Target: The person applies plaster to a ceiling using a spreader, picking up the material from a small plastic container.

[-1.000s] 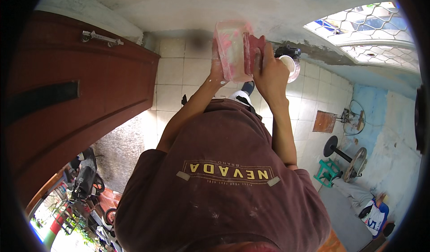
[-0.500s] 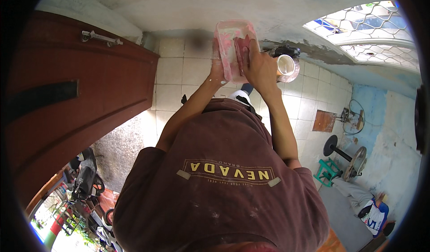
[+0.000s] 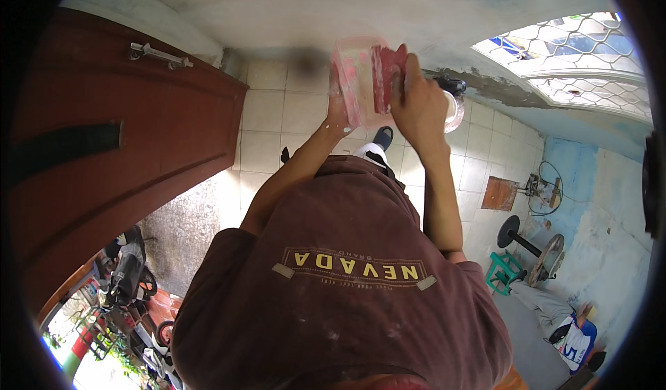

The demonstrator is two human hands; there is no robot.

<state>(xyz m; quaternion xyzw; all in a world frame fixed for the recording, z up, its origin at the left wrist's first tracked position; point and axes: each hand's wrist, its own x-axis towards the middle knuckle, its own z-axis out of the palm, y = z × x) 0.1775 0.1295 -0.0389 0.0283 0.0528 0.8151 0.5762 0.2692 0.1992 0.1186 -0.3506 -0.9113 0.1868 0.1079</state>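
A brown wooden door (image 3: 118,147) fills the left side, with a pale tiled floor (image 3: 277,119) far below and a plastered wall (image 3: 291,9) ahead. Against that wall the person holds up a pink-stained tray (image 3: 355,78) — the left hand (image 3: 338,106) grips its left edge from beneath. The right hand (image 3: 420,106) is clenched round a reddish trowel-like blade (image 3: 388,74) set in the tray. If the tray tips, its contents could likely spill onto the tiles.
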